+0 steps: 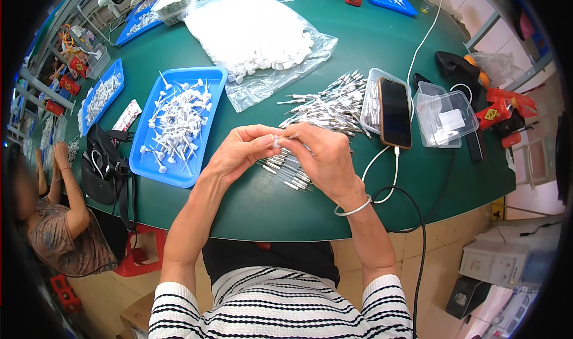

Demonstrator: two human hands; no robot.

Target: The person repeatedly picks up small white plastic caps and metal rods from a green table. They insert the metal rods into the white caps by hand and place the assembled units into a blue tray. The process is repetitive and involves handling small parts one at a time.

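Over the green table, my left hand (243, 150) and my right hand (322, 158) meet with their fingertips pinched together. Between them is a small white plastic cap (276, 142), pinched by the left thumb and forefinger. My right thumb and fingers close on a thin metal rod (292, 136), mostly hidden by the fingers. Beneath and beyond the right hand lies a loose pile of thin metal rods (334, 103). To the left, a blue tray (136, 154) holds many white caps with rods (179, 121) in them. A clear plastic bag (245, 97) full of white caps lies beyond my hands.
A phone (394, 112) on a charging cable rests over a clear box (371, 79) of rods at right. Beside it stand empty clear containers (430, 139). A black bag (98, 166) lies on the left edge, near a seated person (65, 231). More blue trays (101, 97) sit farther off.
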